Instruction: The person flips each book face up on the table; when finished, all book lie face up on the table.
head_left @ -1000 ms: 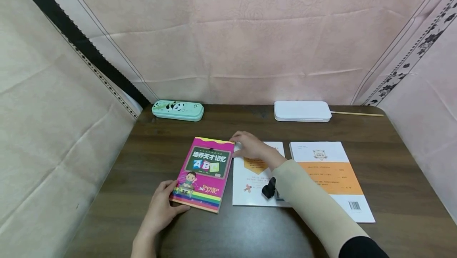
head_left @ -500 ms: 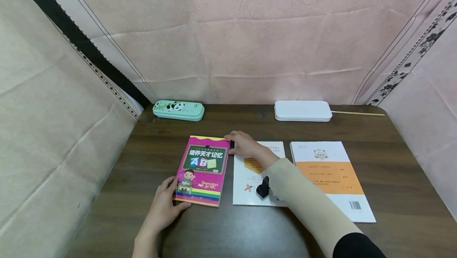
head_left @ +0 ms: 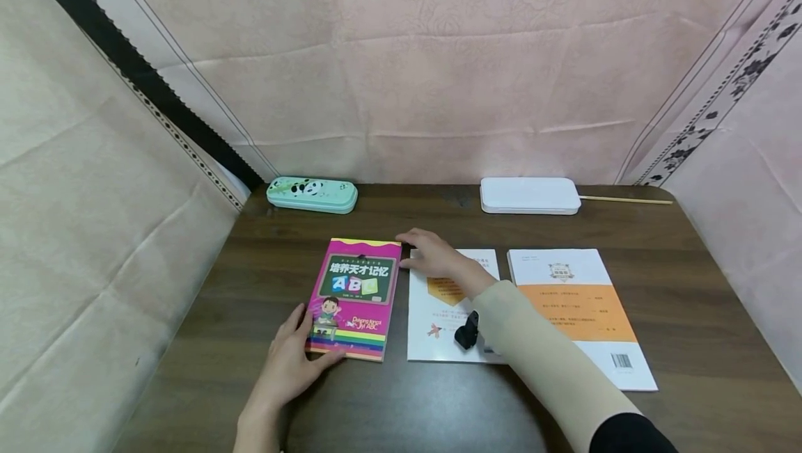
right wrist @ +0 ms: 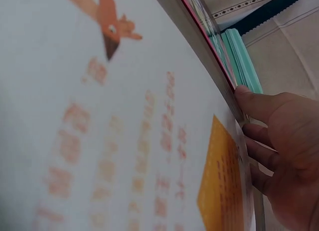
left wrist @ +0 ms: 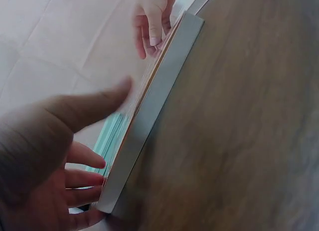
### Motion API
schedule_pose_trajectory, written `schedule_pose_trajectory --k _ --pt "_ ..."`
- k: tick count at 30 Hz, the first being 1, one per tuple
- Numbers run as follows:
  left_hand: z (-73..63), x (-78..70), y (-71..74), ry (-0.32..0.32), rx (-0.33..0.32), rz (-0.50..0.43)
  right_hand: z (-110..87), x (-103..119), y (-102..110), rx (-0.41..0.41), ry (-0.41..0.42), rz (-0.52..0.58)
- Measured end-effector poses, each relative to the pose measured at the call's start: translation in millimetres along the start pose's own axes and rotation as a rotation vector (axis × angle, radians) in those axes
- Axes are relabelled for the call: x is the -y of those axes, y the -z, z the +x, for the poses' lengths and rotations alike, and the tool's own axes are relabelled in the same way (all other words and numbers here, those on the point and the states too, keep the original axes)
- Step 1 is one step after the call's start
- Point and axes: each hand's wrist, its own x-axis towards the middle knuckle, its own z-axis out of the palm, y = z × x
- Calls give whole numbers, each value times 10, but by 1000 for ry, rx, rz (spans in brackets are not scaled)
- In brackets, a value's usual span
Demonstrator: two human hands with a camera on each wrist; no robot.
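On the table [head_left: 401,411], we touched the book [head_left: 357,303] with our left hand [head_left: 289,364] near-left and our right hand [head_left: 432,256] far-right, thumbs and fingers apart. Its long axis ran away, top far. Beyond lay a closed pencil case [head_left: 312,194], contents hidden.

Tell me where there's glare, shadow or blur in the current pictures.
Head view: soft glare on the table towards the bottom, a dark shadow beside the left hand; left wrist view: the thumb is blurred; right wrist view: the white book is out of focus, its print smeared.
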Motion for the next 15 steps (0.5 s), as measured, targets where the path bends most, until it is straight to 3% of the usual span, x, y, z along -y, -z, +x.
schedule_pose_trajectory --k 3,10,15 --pt "17 -31 -24 -11 -20 5 -77 -30 32 -31 7 11" --pt "60 -104 -102 -116 -103 -1 -245 -126 95 -108 1 3" --pt "81 -180 -157 -144 -87 -42 -348 -207 123 -154 1 -3"
